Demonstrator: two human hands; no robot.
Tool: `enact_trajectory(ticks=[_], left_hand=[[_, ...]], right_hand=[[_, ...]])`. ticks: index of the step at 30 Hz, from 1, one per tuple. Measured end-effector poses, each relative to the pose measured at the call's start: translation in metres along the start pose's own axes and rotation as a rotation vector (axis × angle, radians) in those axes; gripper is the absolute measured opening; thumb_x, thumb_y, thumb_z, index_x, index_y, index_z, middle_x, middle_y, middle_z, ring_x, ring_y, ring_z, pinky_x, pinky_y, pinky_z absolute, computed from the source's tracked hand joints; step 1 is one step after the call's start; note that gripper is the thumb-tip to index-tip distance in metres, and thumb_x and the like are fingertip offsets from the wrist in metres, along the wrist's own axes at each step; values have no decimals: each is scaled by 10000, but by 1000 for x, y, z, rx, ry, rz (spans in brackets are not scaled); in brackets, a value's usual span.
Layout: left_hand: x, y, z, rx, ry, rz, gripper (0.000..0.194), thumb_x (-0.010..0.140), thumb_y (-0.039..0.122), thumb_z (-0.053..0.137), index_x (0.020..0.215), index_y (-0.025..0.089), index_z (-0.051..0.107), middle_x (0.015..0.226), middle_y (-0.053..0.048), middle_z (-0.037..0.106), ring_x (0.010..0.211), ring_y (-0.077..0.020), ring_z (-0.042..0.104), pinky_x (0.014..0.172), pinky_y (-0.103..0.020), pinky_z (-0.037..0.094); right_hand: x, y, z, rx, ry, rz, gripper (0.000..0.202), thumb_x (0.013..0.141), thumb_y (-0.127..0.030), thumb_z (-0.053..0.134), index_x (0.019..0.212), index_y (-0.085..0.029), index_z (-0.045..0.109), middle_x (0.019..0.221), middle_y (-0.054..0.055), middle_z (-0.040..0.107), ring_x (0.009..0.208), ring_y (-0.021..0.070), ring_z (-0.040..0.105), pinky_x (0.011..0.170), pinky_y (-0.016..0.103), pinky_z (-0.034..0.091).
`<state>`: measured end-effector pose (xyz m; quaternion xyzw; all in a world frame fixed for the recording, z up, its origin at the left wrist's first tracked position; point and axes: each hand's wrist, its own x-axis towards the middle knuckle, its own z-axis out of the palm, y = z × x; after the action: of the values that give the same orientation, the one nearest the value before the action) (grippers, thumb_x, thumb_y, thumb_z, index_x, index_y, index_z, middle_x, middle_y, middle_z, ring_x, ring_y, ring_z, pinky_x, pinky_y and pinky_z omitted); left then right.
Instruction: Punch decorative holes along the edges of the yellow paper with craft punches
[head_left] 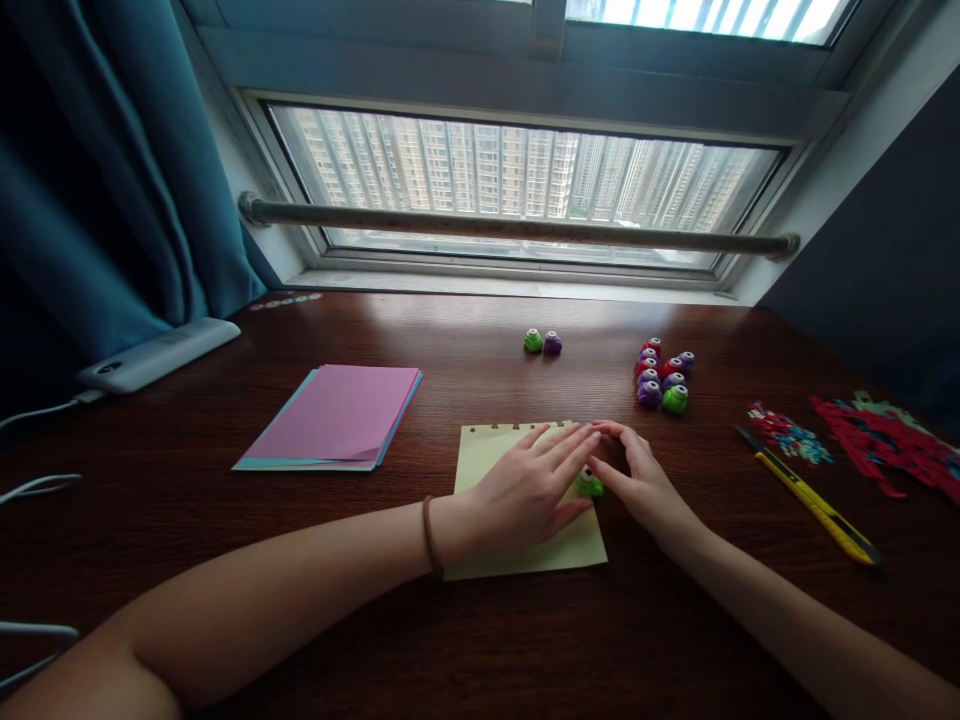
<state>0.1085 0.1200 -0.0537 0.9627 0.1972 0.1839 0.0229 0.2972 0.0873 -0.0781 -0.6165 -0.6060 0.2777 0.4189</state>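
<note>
A sheet of pale yellow paper [480,455] lies on the table, with small shapes punched out along its far edge. My left hand [529,490] rests flat across it, fingers stretched to the right and thumb apart. At the paper's right edge, a green craft punch [589,484] shows partly between my hands; its far side is hidden. My right hand [645,482] curves in from the right, thumb and forefinger apart. Its fingertips meet those of the left hand near the paper's upper right corner, and its thumb is close to the punch. Nothing shows gripped in either hand.
Coloured paper [345,415] is stacked at left. Two craft punches [542,342] stand behind; several more [660,378] cluster back right. A yellow utility knife [817,508], paper confetti [791,435] and red paper scraps [885,440] lie right. A white device [161,355] sits far left.
</note>
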Motion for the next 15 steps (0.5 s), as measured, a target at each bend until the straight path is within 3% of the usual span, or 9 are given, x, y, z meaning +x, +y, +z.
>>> enact_trajectory(ticks=[4, 7, 9, 12, 15], left_hand=[[-5, 0, 0, 48, -63, -178, 781, 877, 540, 449, 1387, -1, 207, 1439, -203, 190, 1347, -286, 156, 1086, -441, 216], [-9, -2, 4, 30, -159, -238, 864, 850, 649, 396, 1387, -2, 214, 1441, -216, 169, 1348, -307, 129, 1087, -441, 200], [-11, -3, 7, 17, -222, -250, 872, 852, 680, 339, 1397, 13, 204, 1452, -204, 138, 1353, -306, 99, 1096, -431, 168], [-11, -4, 7, 16, -281, -257, 872, 860, 691, 279, 1414, 27, 165, 1466, -181, 85, 1359, -298, 60, 1106, -412, 120], [-10, -3, 5, 17, -311, -266, 870, 867, 685, 260, 1419, 24, 139, 1469, -175, 65, 1362, -287, 44, 1110, -395, 95]], right_hand=[[-2, -9, -8, -20, -18, -32, 422, 717, -464, 614, 1039, -206, 523, 1134, 82, 540, 1111, 259, 454, 988, 432, 329], [-2, -17, -15, -218, -128, -179, 363, 618, -346, 735, 926, -210, 601, 1102, 67, 552, 1096, 262, 451, 964, 407, 348], [0, -19, -21, -279, -200, -229, 248, 618, -273, 736, 840, -209, 645, 1061, 57, 580, 1069, 254, 472, 943, 392, 365], [9, -17, -34, -208, -231, -178, 167, 676, -289, 691, 813, -195, 671, 1001, 56, 624, 975, 234, 550, 887, 364, 410], [23, -6, -50, -96, -131, -3, 308, 661, -353, 703, 911, -178, 661, 940, 58, 656, 881, 231, 607, 809, 341, 457]])
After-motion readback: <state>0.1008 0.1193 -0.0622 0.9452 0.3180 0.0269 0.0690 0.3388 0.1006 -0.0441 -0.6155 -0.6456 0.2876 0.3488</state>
